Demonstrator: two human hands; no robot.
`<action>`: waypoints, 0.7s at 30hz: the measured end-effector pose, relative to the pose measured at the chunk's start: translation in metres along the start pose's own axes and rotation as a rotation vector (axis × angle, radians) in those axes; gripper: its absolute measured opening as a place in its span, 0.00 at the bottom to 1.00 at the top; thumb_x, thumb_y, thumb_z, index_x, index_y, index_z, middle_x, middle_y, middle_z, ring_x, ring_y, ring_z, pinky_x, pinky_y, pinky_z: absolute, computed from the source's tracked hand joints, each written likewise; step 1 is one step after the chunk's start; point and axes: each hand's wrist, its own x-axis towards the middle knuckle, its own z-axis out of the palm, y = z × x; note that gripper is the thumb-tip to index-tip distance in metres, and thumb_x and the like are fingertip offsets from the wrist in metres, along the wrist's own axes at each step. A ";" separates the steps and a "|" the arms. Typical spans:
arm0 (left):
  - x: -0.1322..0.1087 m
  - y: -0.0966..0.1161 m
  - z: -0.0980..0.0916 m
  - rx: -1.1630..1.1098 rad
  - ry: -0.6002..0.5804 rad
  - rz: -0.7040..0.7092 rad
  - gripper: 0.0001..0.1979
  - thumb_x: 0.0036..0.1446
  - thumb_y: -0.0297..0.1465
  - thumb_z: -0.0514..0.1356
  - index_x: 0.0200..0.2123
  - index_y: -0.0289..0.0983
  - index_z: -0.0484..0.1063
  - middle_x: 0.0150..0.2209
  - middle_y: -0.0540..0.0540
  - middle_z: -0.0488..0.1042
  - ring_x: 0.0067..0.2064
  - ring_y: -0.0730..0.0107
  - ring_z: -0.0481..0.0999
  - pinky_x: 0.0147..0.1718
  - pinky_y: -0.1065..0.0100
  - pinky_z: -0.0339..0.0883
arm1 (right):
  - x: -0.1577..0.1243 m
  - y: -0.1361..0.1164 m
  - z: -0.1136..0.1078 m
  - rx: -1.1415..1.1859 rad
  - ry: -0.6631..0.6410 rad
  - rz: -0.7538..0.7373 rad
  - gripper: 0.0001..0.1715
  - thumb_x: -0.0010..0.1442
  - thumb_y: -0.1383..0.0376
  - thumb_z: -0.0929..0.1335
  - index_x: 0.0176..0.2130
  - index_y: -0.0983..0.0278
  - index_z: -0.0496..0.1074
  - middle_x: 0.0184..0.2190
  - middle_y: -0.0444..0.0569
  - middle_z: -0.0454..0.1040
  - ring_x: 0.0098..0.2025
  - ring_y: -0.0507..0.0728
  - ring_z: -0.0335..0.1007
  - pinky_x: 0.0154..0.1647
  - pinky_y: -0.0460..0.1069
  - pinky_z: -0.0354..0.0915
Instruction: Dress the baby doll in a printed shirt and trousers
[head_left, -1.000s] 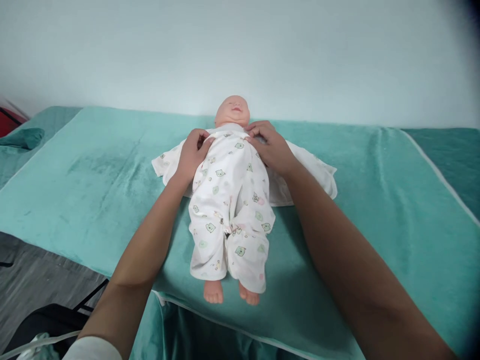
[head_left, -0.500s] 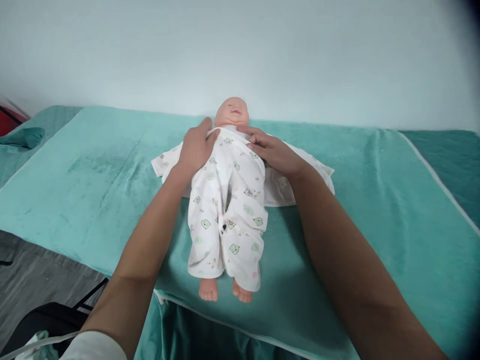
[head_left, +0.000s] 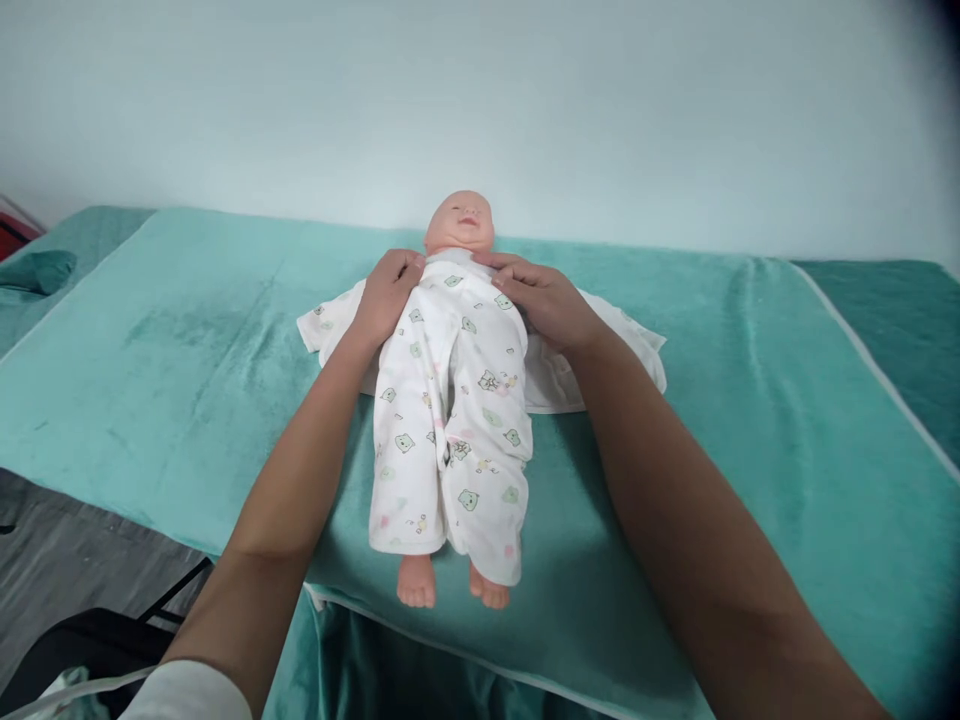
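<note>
A baby doll (head_left: 460,222) lies face up, its feet toward me. White patterned pants (head_left: 480,370) cover its legs and reach up to its chest; both feet stick out below the cuffs. Under the doll a white shirt (head_left: 622,335) is spread out to both sides. My left hand (head_left: 388,292) pinches the waistband of the pants at the doll's left-side edge in view, fingers closed. On the other side my right hand (head_left: 544,300) rests at the top of the pants near the neck, its fingers bent over the edge; its thumb lies on the fabric.
A green velvety cover (head_left: 187,330) lies under the doll, against a pale wall (head_left: 480,100). A black chair (head_left: 90,640) stands at the lower left, and a red object (head_left: 11,235) shows at the far left edge.
My left hand has closed from a spread position, its thumb now drawn toward the fingers at the waistband. My right hand stays nearly in place. The view has shifted slightly.
</note>
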 end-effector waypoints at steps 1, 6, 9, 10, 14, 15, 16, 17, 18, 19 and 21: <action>-0.001 0.000 -0.001 -0.019 -0.005 -0.009 0.12 0.70 0.38 0.58 0.35 0.40 0.72 0.47 0.44 0.78 0.51 0.61 0.74 0.55 0.62 0.65 | -0.001 -0.003 -0.002 -0.004 -0.028 0.018 0.28 0.59 0.40 0.76 0.31 0.62 0.76 0.65 0.47 0.72 0.66 0.66 0.69 0.63 0.61 0.70; 0.002 -0.008 -0.002 0.012 0.029 0.003 0.13 0.66 0.44 0.63 0.35 0.41 0.73 0.40 0.44 0.77 0.45 0.58 0.74 0.51 0.60 0.65 | -0.002 -0.013 -0.008 -0.030 -0.074 0.035 0.26 0.52 0.46 0.82 0.31 0.62 0.75 0.63 0.51 0.73 0.64 0.65 0.70 0.57 0.57 0.72; 0.013 -0.018 -0.001 0.089 0.049 -0.003 0.16 0.65 0.45 0.64 0.31 0.41 0.68 0.31 0.45 0.72 0.37 0.57 0.71 0.49 0.57 0.65 | 0.002 -0.009 -0.003 -0.058 0.017 -0.014 0.24 0.56 0.48 0.80 0.31 0.61 0.72 0.56 0.51 0.78 0.61 0.64 0.73 0.60 0.58 0.71; 0.018 -0.021 -0.001 0.112 0.056 -0.001 0.17 0.65 0.46 0.63 0.30 0.42 0.66 0.29 0.46 0.70 0.37 0.57 0.71 0.49 0.57 0.65 | 0.004 -0.005 -0.001 -0.081 0.055 -0.029 0.24 0.58 0.48 0.79 0.31 0.61 0.71 0.53 0.51 0.79 0.58 0.63 0.74 0.60 0.59 0.71; 0.039 -0.039 0.001 0.121 0.087 0.015 0.22 0.63 0.52 0.64 0.29 0.42 0.64 0.27 0.46 0.66 0.42 0.52 0.74 0.53 0.54 0.65 | 0.015 0.013 0.006 -0.243 0.241 -0.081 0.22 0.62 0.48 0.75 0.33 0.59 0.67 0.47 0.50 0.80 0.50 0.62 0.75 0.59 0.62 0.70; 0.043 -0.043 0.002 0.118 0.098 0.010 0.23 0.62 0.53 0.64 0.29 0.42 0.64 0.27 0.46 0.65 0.44 0.50 0.75 0.54 0.53 0.65 | 0.018 0.016 0.007 -0.269 0.281 -0.090 0.22 0.62 0.48 0.75 0.33 0.59 0.66 0.46 0.49 0.80 0.49 0.62 0.74 0.59 0.62 0.70; 0.046 -0.046 0.003 0.120 0.112 0.000 0.24 0.62 0.53 0.64 0.28 0.42 0.63 0.27 0.46 0.64 0.46 0.49 0.75 0.56 0.52 0.64 | 0.020 0.019 0.008 -0.281 0.313 -0.097 0.22 0.62 0.48 0.74 0.33 0.59 0.65 0.45 0.49 0.80 0.49 0.62 0.74 0.58 0.62 0.71; 0.049 -0.049 0.005 0.128 0.127 -0.012 0.23 0.63 0.52 0.65 0.28 0.42 0.62 0.27 0.46 0.64 0.47 0.48 0.76 0.57 0.50 0.64 | 0.022 0.021 0.009 -0.285 0.339 -0.100 0.22 0.63 0.49 0.74 0.33 0.59 0.64 0.44 0.49 0.79 0.48 0.62 0.74 0.57 0.61 0.71; 0.050 -0.050 0.006 0.139 0.139 -0.026 0.23 0.63 0.50 0.65 0.28 0.42 0.62 0.27 0.46 0.63 0.47 0.47 0.76 0.58 0.49 0.63 | 0.024 0.023 0.010 -0.296 0.367 -0.101 0.21 0.63 0.50 0.73 0.32 0.59 0.63 0.44 0.50 0.79 0.47 0.62 0.74 0.57 0.61 0.71; 0.051 -0.050 0.008 0.155 0.149 -0.041 0.22 0.64 0.49 0.65 0.28 0.42 0.61 0.27 0.46 0.63 0.48 0.46 0.76 0.59 0.48 0.62 | 0.025 0.023 0.011 -0.306 0.392 -0.100 0.20 0.63 0.51 0.73 0.32 0.59 0.63 0.43 0.50 0.79 0.46 0.61 0.73 0.56 0.62 0.71; 0.052 -0.048 0.011 0.196 0.168 -0.077 0.20 0.66 0.43 0.64 0.28 0.42 0.60 0.26 0.47 0.62 0.47 0.46 0.76 0.60 0.46 0.61 | 0.027 0.023 0.015 -0.323 0.435 -0.090 0.19 0.64 0.54 0.71 0.31 0.59 0.62 0.43 0.51 0.78 0.43 0.61 0.72 0.55 0.62 0.70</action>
